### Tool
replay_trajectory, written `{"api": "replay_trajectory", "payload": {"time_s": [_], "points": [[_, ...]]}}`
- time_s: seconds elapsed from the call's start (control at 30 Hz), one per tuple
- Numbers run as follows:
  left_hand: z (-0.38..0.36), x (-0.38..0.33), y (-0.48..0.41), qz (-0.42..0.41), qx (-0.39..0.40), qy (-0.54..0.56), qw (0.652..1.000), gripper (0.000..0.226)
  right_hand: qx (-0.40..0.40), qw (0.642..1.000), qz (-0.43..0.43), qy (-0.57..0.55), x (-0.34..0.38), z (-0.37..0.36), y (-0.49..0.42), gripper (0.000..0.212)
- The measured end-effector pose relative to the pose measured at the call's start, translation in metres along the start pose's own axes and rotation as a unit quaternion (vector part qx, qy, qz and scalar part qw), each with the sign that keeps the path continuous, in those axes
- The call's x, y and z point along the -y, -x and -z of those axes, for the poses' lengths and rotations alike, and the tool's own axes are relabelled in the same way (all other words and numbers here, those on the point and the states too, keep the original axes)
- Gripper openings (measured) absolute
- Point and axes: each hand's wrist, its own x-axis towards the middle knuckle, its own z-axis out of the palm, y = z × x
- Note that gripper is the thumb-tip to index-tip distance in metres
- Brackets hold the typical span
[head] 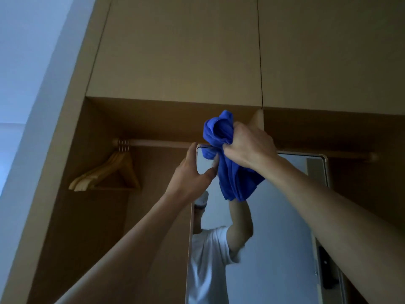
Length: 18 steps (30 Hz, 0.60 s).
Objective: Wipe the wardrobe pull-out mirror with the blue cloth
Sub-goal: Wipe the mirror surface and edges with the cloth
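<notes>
Progress: early, by my read. Mirror (274,227) is pulled out of the wardrobe (175,51) and faces the camera, so the pull-out step is done. Blue cloth (228,165) is at the top edge of the glass, near the top-left corner, just below the rail (157,143). That looks like the start of a top-down pass. Light is dim and no streaks or damp patches show, so I can't tell how much of the glass has been wiped. Everything below the cloth, most of the glass, looks left to do.

Right hand (249,148): arm raised and nearly straight, wrist bent forward, fingers curled tight round the cloth. Cloth is bunched, not flat. One lump sticks up above the fist and a longer tail hangs down over the glass. Whether the cloth is pressing on the glass or just held in front of it, I can't tell from this angle.

Left hand (192,172): arm also raised. It grips the mirror's left edge at the top corner, thumb on the front and fingers wrapped round the frame. Likely it is steadying the panel against the wiping push.

Also there: wooden hangers (109,172) on the rail, well left of the mirror and apart from both hands. The glass reflects a person in a white T-shirt with an arm raised.
</notes>
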Motion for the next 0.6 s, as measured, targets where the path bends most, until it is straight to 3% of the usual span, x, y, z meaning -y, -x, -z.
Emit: {"api": "replay_trajectory", "payload": {"time_s": [0.3, 0.6], "points": [[-0.001, 0.005, 0.010, -0.028, 0.005, 0.040, 0.999, 0.085, -0.012, 0.998, 0.049, -0.040, 0.030, -0.010, -0.001, 0.014], [0.002, 0.003, 0.016, -0.017, 0.025, 0.021, 0.999, 0.089, -0.051, 0.998, -0.025, -0.001, -0.023, -0.004, 0.010, 0.016]]}}
